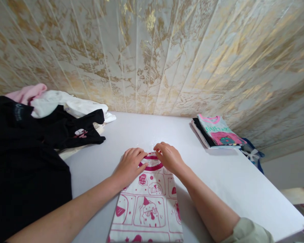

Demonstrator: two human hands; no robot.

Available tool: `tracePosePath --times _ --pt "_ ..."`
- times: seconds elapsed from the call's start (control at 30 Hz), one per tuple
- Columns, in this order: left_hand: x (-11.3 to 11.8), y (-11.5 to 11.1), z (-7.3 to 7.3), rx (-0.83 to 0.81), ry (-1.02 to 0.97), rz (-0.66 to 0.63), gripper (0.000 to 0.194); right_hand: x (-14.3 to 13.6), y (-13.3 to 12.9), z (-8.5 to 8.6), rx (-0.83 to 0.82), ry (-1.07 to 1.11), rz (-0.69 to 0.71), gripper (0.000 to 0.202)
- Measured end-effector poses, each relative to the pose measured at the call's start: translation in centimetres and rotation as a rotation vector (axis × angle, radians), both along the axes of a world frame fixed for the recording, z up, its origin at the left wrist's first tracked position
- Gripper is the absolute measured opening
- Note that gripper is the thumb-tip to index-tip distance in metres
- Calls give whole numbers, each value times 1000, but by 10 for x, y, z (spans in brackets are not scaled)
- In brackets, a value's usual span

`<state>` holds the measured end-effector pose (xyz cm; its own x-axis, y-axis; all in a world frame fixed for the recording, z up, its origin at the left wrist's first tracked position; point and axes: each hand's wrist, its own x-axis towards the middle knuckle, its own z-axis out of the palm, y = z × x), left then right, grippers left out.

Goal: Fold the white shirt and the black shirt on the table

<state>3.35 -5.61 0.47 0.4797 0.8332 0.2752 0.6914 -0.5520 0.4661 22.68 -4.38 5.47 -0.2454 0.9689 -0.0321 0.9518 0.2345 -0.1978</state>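
Observation:
A white T-shirt (152, 211) with pink cartoon panels and a dark pink neckband lies folded into a narrow strip, collar away from me. My left hand (131, 165) rests over its left shoulder, fingers stretched toward the neckband and thumb apart from them. On the other side of the collar, my right hand (169, 157) touches the right shoulder, its fingers slightly bent and the thumb apart. Neither hand visibly grips the fabric. The shirt's bottom end runs out of view at the lower edge.
White table (147, 130) against a gold-patterned wall. Black garments (22, 162) lie heaped at left, with white clothing (73, 103) and a pink garment (27, 92) behind. A folded clothes stack (219, 131) sits at back right, beside blue fabric (254, 155) at the table's edge.

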Motion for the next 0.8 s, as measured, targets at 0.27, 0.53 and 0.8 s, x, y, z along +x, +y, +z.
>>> tracePosePath --times 0.27,0.53,0.8 --pt "1 -2 2 25 24 -28 21 4 9 -22 -26 213 94 17" --pt "2 -1 -4 -2 -23 -44 28 2 16 -32 -12 333 117 14" --pt "-14 16 -4 -63 -190 250 27 -4 7 -25 77 342 95 10"
